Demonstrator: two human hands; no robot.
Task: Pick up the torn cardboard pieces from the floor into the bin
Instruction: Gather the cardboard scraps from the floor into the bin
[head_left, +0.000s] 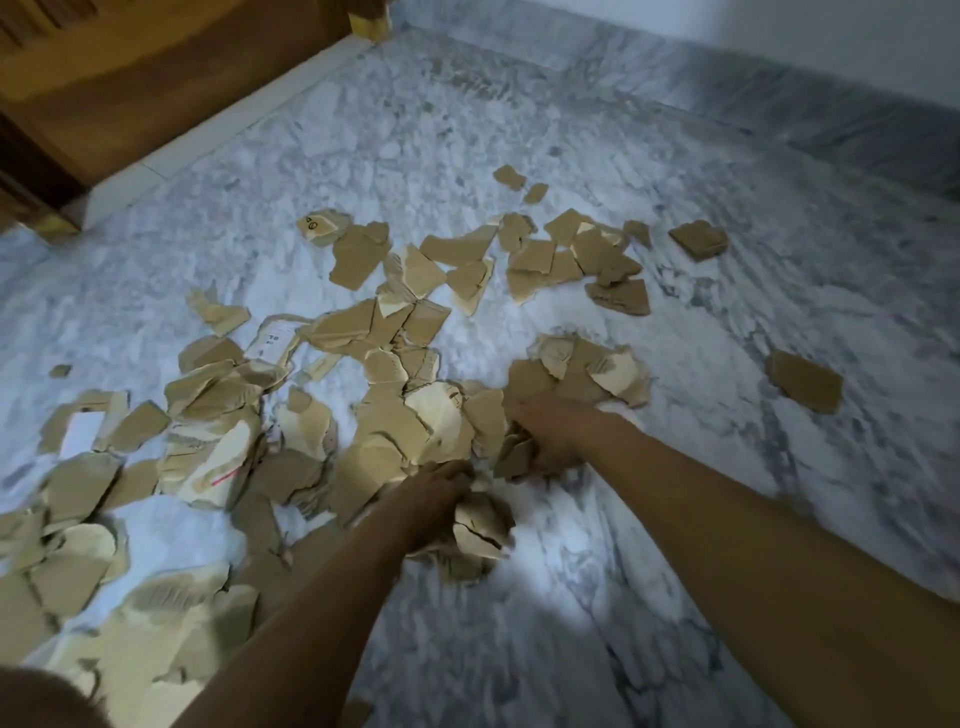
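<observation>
Several torn brown cardboard pieces (363, 332) lie scattered over the marble floor (675, 519), thickest at the left and middle. My left hand (431, 499) is closed on a crumpled clump of cardboard pieces (480, 530) at the lower middle. My right hand (550, 426) reaches a little farther and grips another bunch of cardboard pieces (582, 369), some standing up past its fingers. Both forearms come in from the bottom edge. No bin is in view.
A wooden furniture base (156, 78) runs along the back left, with a pale strip under it. A white wall (831, 41) and grey skirting bound the back right. Stray pieces (805, 382) (698, 239) lie apart at the right. My knee (41, 696) shows bottom left.
</observation>
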